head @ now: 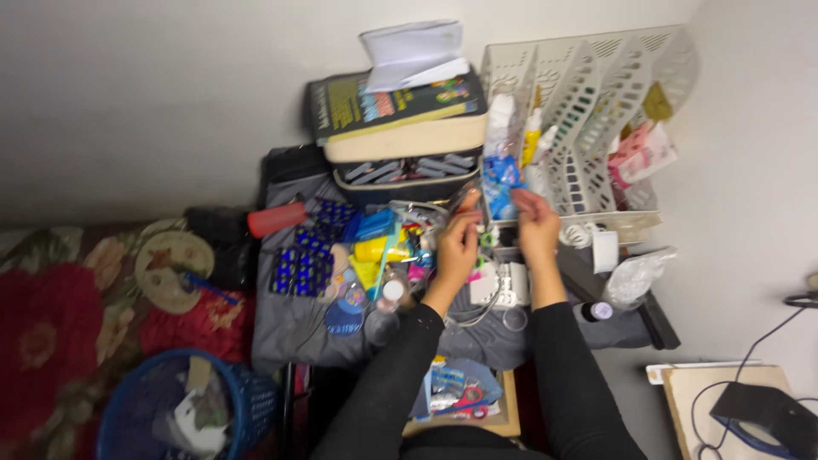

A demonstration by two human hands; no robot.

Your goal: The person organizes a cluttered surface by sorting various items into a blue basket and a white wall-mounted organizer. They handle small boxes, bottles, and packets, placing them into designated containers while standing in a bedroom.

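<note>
At table's back edge, before white rack [588, 94] — both hands pinch blue packet [500, 183]: left hand [457, 247] low, right hand [538, 228] beside. Best grip near edges, steady, clear of clutter beneath.

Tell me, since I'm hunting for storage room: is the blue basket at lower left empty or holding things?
Holding things. The blue basket has white and brownish crumpled scraps lying inside it; what they are is too blurred to tell.

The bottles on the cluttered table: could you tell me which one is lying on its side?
The red bottle at the table's left edge lies flat on its side; the white and yellow bottles stand upright in the white rack.
</note>
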